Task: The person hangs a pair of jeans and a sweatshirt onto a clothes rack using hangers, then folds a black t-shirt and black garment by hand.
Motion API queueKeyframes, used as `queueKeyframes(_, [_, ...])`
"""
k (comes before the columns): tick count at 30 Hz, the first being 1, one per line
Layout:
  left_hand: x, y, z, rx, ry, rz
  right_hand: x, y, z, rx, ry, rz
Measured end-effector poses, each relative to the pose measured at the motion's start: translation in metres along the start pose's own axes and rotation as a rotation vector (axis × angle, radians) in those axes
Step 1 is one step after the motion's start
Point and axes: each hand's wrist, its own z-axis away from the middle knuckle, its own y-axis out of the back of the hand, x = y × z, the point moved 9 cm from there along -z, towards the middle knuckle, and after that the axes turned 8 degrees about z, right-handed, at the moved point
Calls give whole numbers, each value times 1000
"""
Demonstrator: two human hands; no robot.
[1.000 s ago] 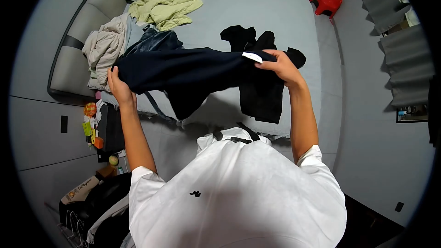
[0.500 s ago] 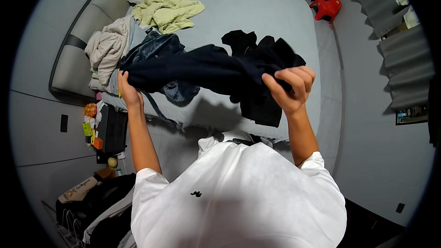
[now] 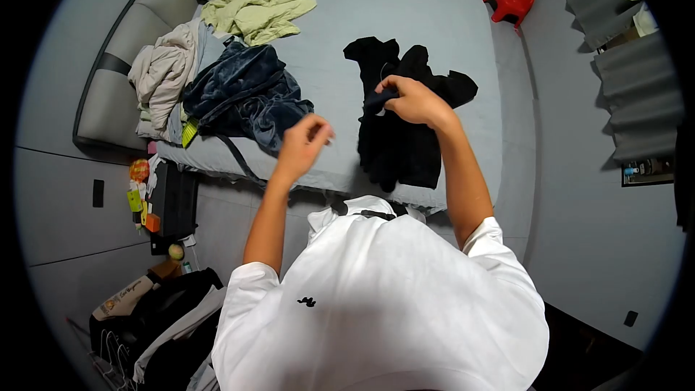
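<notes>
My right hand pinches a dark navy garment above the bed. Only a small bunched part of that garment stands out; where the rest of it lies against the black clothes beneath is hard to tell. Those black clothes spread over the bed's near right part, with sleeve-like ends pointing away from me. My left hand is off the cloth, its fingers loosely curled, slightly blurred and apparently holding nothing. It hovers by the right edge of a blue-grey plush blanket, which lies crumpled with a strap hanging over the bed edge.
The bed has a padded headboard on the left. A light green cloth and a beige blanket lie heaped near it. A red stool stands beyond the far right corner. Dark clothes pile up at lower left.
The navy garment was stretched between both hands; my left hand has let go and moved right. My right hand has moved left over the black clothes, still gripping the garment, uncovering the plush blanket.
</notes>
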Motion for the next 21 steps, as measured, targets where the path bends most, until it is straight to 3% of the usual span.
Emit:
queueKeyframes(4, [-53, -70, 23, -580, 235, -347, -9, 7, -1, 140, -18, -620])
queueKeyframes(6, [-78, -73, 31, -488, 119, -589, -19, 20, 10, 125, -6, -770])
queueKeyframes(8, [-79, -73, 25, -352, 28, -638, -42, 34, 23, 96, 44, -971])
queueKeyframes(10, [-64, -67, 2, -174, -31, -497, -55, 46, 27, 101, 101, -1154])
queueKeyframes(11, [-67, -62, -7, -121, 78, -434, -59, 54, 29, 136, 116, -1200])
queueKeyframes(14, [-64, -58, -29, -94, 83, -140, -60, 76, 30, 266, 145, -1354])
queueKeyframes(16, [-75, -52, -37, -52, 116, -101, -62, 86, 31, 323, 165, -1497])
queueKeyframes(18, [-77, -52, -42, -116, 83, -88, -66, 93, 25, 260, 293, -1647])
queueKeyframes(19, [-110, -49, -45, -126, -132, -186, -73, 98, 26, 206, 357, -1712])
queueKeyframes(21, [-139, -48, -47, -145, -41, -287, -92, 109, 32, 118, 499, -1782])
